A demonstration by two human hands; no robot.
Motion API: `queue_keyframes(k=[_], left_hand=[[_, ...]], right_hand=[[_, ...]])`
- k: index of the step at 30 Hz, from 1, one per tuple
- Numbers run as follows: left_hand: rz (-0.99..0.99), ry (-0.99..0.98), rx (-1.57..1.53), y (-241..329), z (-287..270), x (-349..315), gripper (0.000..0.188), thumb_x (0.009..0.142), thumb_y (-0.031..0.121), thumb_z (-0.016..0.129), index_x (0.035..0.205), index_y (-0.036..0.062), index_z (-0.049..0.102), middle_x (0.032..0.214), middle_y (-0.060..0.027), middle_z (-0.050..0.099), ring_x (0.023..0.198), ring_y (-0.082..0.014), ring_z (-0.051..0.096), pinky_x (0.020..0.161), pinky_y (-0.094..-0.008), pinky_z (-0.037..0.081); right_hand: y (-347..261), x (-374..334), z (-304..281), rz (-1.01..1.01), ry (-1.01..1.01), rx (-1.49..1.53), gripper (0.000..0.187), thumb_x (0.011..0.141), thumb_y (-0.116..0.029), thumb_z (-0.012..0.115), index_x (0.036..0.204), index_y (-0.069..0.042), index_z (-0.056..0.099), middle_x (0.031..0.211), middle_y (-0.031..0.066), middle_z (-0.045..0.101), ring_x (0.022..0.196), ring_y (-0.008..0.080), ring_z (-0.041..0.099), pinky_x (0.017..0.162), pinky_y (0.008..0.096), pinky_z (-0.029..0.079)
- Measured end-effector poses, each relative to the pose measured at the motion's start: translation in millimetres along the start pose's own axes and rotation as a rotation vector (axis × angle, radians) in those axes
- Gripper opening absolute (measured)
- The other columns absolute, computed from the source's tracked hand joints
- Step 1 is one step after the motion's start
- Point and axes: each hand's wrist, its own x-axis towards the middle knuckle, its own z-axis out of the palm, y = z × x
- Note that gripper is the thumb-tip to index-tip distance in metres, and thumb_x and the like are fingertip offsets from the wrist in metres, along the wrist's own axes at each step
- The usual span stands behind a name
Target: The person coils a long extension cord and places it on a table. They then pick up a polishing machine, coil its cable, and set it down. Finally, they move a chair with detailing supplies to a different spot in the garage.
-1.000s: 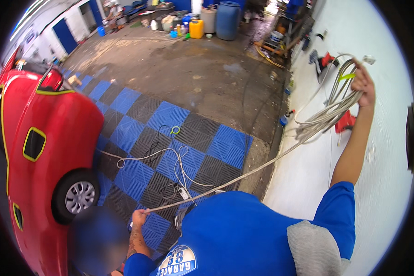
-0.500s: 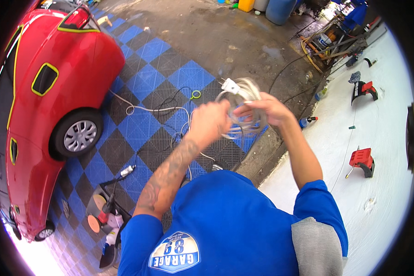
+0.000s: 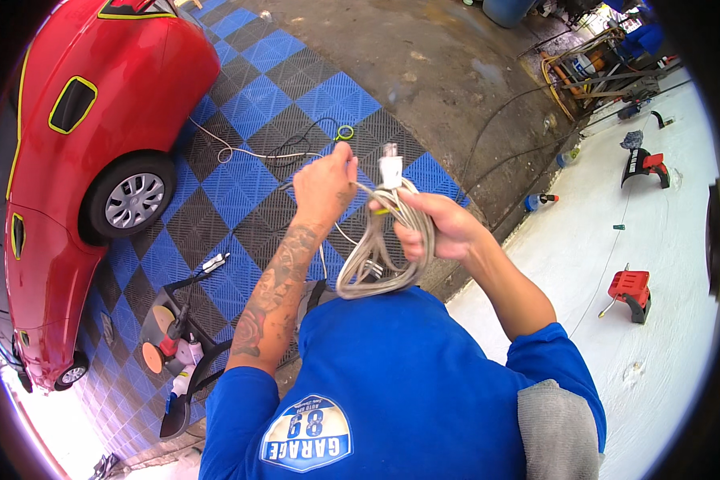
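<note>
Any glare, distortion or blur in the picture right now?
In the head view, the lower left is blown out near the red car; fisheye curves the white wall at right; mild blur at most on the coiled cable.

Hands (image 3: 450, 228) holding coiled beige cable (image 3: 380, 286), white plug (image 3: 391, 171), red car (image 3: 148, 68), checkered tiles (image 3: 230, 190)

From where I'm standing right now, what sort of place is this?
Probably a car detailing workshop: there's a red car with yellow-masked edges, orange round discs that look like polishing pads, and blue and black floor tiles.
</note>
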Motion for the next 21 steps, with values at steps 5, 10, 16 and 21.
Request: queue_keyframes(k=[5,10,16,21], left_hand=[[-0.085,-0.094,-0.464,-115.9,34.1,-31.5,0.020,0.081,0.025,0.070,0.080,0.0069,0.062,0.059,-0.0081,0.059,0.055,-0.0275,0.059,0.053,-0.0365,0.046],[-0.069,-0.177,-0.219,-206.5,51.2,-96.3,0.021,0.078,0.022,0.072,0.079,0.0037,0.062,0.063,-0.0068,0.061,0.055,-0.0229,0.057,0.056,-0.0330,0.046],[-0.572,-0.355,-0.636,-243.8,75.1,-141.9,0.026,0.087,0.025,0.067,0.074,0.0029,0.062,0.063,0.0009,0.057,0.067,-0.0098,0.054,0.061,-0.0272,0.043],[-0.298,-0.325,-0.617,-134.0,13.0,-72.0,0.022,0.090,0.024,0.064,0.087,0.0017,0.061,0.075,-0.0010,0.056,0.072,-0.0104,0.052,0.063,-0.0274,0.044]], right_hand=[[-63.3,-98.9,-28.6,-0.324,-0.066,-0.134,0.043,0.099,-0.016,0.043,0.133,0.009,0.039,0.056,-0.0093,0.032,0.042,0.0028,0.031,0.042,0.0235,0.033],[-143.4,-278.9,-38.8,-0.857,0.107,-0.034,0.046,0.103,-0.016,0.028,0.139,0.012,0.026,0.057,-0.0050,0.033,0.045,0.0050,0.033,0.050,0.0244,0.035],[-197.4,-376.5,-59.9,-1.165,0.063,0.006,0.042,0.102,-0.012,0.031,0.136,0.014,0.032,0.057,-0.0027,0.032,0.047,0.0067,0.031,0.055,0.0242,0.032],[-181.2,-296.4,-64.4,-1.109,0.076,-0.354,0.036,0.101,-0.010,0.037,0.132,0.008,0.038,0.064,-0.0029,0.037,0.053,0.0052,0.034,0.059,0.0222,0.031]])
